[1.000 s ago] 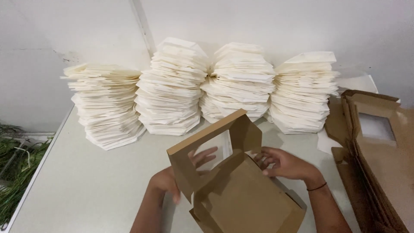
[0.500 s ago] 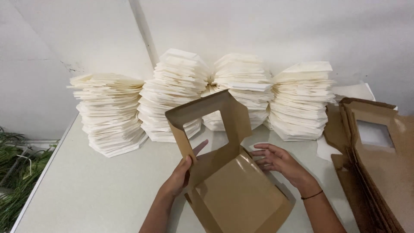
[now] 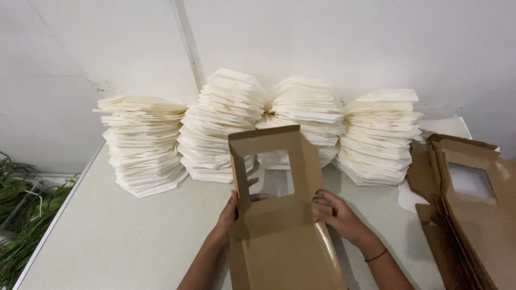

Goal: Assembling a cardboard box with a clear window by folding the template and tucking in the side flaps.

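Observation:
A brown cardboard box (image 3: 285, 252) with a window lid (image 3: 269, 147) stands on the pale table in front of me, lid raised upright. My left hand (image 3: 232, 212) grips the box's left side at the lid hinge, fingers showing through the window. My right hand (image 3: 336, 214) presses on the box's right side near the hinge; a dark band circles that wrist.
Several tall stacks of white folded sheets (image 3: 228, 123) line the wall behind the box. A pile of flat brown window boxes (image 3: 473, 215) lies at the right. Green plants (image 3: 21, 220) are beyond the table's left edge (image 3: 59, 215).
The box has turned square to me and its lid has swung up to vertical. Both hands have shifted to the hinge corners.

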